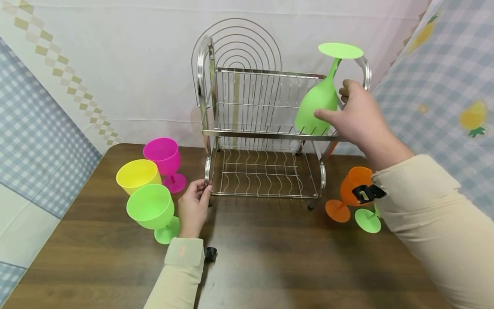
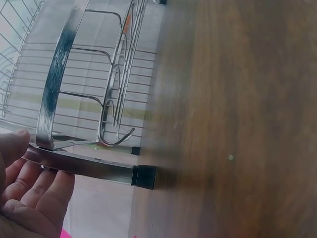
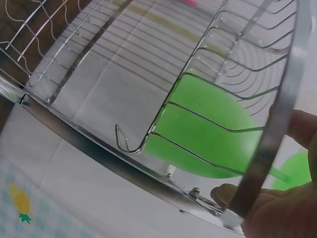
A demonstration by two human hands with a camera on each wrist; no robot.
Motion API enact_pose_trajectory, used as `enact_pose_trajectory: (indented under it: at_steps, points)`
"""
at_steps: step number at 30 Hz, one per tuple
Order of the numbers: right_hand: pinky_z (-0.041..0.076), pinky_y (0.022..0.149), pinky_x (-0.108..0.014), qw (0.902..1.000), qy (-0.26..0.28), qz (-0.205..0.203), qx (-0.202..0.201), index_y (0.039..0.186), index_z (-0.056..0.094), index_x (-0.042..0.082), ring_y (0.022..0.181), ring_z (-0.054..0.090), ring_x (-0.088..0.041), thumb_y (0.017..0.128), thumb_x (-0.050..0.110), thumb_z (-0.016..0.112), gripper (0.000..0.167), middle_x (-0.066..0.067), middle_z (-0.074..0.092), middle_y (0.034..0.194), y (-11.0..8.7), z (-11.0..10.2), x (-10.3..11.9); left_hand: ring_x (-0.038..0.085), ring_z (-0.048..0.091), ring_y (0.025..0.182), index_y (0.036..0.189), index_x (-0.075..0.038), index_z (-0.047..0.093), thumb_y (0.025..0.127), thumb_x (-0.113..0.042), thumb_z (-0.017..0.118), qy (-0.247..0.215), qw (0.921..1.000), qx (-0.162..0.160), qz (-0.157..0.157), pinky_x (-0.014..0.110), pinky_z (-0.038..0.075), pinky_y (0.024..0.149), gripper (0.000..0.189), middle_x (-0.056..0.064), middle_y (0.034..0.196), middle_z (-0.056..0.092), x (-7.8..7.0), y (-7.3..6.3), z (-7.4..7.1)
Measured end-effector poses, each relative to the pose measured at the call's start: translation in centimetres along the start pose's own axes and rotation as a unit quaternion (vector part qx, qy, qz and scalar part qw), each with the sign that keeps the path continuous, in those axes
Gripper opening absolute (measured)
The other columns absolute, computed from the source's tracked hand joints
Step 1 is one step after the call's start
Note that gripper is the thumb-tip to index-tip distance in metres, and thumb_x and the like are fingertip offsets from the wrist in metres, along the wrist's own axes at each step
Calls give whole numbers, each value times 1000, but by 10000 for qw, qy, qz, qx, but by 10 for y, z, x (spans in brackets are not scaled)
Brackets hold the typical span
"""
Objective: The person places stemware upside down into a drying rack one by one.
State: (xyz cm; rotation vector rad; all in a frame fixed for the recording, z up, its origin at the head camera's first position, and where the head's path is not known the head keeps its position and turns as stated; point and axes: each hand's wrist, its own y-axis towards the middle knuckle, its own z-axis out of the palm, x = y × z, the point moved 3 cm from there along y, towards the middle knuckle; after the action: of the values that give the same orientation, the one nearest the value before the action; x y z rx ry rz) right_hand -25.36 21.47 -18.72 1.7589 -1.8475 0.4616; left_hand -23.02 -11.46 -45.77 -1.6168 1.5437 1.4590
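A two-tier metal dish rack (image 1: 262, 136) stands on the table. My left hand (image 1: 194, 208) holds its front left leg (image 2: 94, 166), thumb on one side and fingers curled round the other. On the upper shelf a green goblet (image 1: 314, 109) sits upside down, its stem and foot leaning to the right. My right hand (image 1: 359, 109) is at the goblet's right side, thumb over the bowl and the other fingers apart from it, near the stem. From the right wrist view, the green bowl (image 3: 208, 124) shows through the shelf wires, with the right fingers (image 3: 225, 193) beyond its edge.
Left of the rack stand a magenta goblet (image 1: 164, 156), a yellow goblet (image 1: 137, 175) and a green goblet (image 1: 151, 208), close to my left hand. An orange goblet (image 1: 350, 184) and another green goblet (image 1: 368, 220), partly hidden by my right sleeve, stand at the right.
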Motion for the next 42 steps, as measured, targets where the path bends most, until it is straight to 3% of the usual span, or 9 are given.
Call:
enact_pose_trajectory:
  at_steps: [5, 9, 13, 17, 21, 25, 28, 35, 42]
  points:
    - [29, 121, -41, 9968, 711, -176, -313, 161, 10, 6, 149, 29, -29, 95, 34, 68, 92, -14, 23, 164, -23, 0, -5, 26, 74, 94, 111, -3, 69, 95, -14, 70, 19, 10000, -31, -31, 36, 62, 79, 19, 13, 105, 75, 1, 0, -2]
    - [34, 117, -29, 9879, 1070, -398, -1051, 157, 28, 8, 145, 36, -21, 93, 26, 72, 80, -10, 36, 159, -50, 0, -18, 26, 74, 94, 110, -2, 69, 95, -13, 70, 41, 10000, -63, -36, 36, 62, 78, 19, 13, 104, 75, 2, 0, 0]
    - [38, 112, -21, 9717, 1475, -525, -1769, 152, 41, 11, 140, 44, -15, 90, 15, 74, 70, -9, 45, 150, -76, 1, -34, 26, 74, 94, 109, -2, 69, 95, -13, 70, 144, 9998, -143, -34, 36, 62, 78, 18, 13, 103, 75, 1, -2, 2]
    - [39, 109, -17, 9550, 1995, -195, -2187, 149, 45, 11, 136, 47, -13, 87, 2, 74, 69, -5, 48, 146, -98, 6, -65, 26, 74, 93, 109, -3, 69, 96, -14, 70, 293, 9994, -182, -77, 38, 62, 77, 18, 13, 102, 75, 0, -3, 4]
    - [39, 107, -14, 9410, 2321, 630, -2379, 150, 44, 10, 134, 47, -11, 87, -2, 72, 70, -3, 48, 146, -118, 19, -112, 27, 74, 93, 109, -2, 69, 96, -16, 70, 328, 9994, -119, -60, 40, 62, 77, 18, 13, 103, 75, -2, -3, 6]
    - [39, 105, -11, 9302, 2470, 1193, -2439, 150, 43, 8, 133, 47, -10, 88, -1, 72, 70, -5, 48, 147, -132, 38, -152, 27, 74, 93, 109, -2, 68, 96, -15, 70, 328, 9993, -167, -85, 40, 62, 77, 18, 13, 103, 74, -1, -3, 6]
    - [40, 104, -11, 9318, 2372, 1322, -2409, 150, 43, 7, 133, 47, -10, 87, 1, 74, 70, -7, 47, 148, -139, 51, -168, 27, 74, 94, 109, -2, 68, 96, -15, 70, 284, 9993, -205, -143, 39, 62, 77, 18, 13, 104, 74, -1, -4, 4]
    - [37, 107, -12, 9369, 2212, 1668, -2132, 155, 35, 9, 139, 41, -10, 89, 12, 76, 78, -6, 39, 156, -147, 71, -189, 28, 73, 96, 111, -1, 67, 97, -15, 69, 191, 9995, -134, -213, 38, 62, 78, 20, 15, 106, 73, 0, -4, 3]
    - [25, 118, -22, 9410, 2402, 1818, -1541, 161, 16, 13, 150, 25, -19, 93, 25, 73, 89, -8, 21, 166, -136, 87, -204, 28, 73, 96, 110, -1, 67, 96, -15, 69, 87, 9996, -153, -214, 39, 62, 79, 20, 14, 106, 74, 0, -5, 4]
